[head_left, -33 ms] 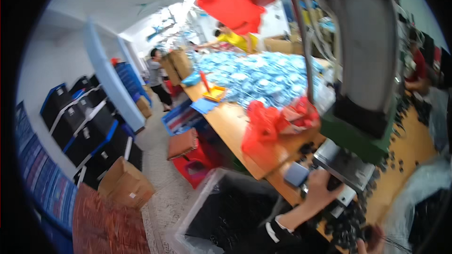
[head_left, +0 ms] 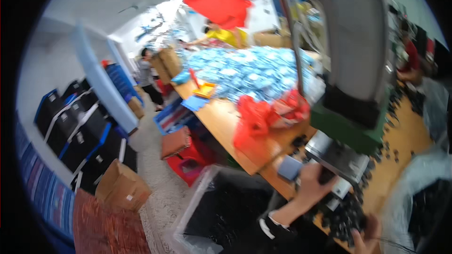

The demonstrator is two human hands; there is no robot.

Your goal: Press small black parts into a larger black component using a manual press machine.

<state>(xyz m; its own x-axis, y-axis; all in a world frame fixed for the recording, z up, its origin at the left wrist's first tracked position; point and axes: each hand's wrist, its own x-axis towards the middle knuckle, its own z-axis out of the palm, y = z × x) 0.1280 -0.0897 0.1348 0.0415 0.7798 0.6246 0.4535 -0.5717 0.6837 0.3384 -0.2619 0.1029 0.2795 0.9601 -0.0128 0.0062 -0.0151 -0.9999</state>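
My left hand (head_left: 313,181) reaches in from the lower edge to the metal block (head_left: 336,156) at the foot of a green and grey bench machine (head_left: 351,124). Its fingers curl in below the block around something dark that I cannot make out. At the lower right, my right hand (head_left: 369,235) is beside a heap of small black parts (head_left: 346,218). That hand is blurred and partly cut off, so its grip does not show. Close to my left wrist, a grey-blue square block (head_left: 288,168) rests on the wooden table (head_left: 221,129).
A clear-lined bin of black pieces (head_left: 221,211) stands below the table. Red plastic bags (head_left: 256,117) and a large heap of light-blue packets (head_left: 249,70) cover the tabletop. A red stool (head_left: 188,160) and a cardboard box (head_left: 123,186) are at left. People work farther back.
The whole view has shifted slightly, so things sit farther left and higher. My left hand stays at the metal block, and more of my right hand shows beside the black parts.
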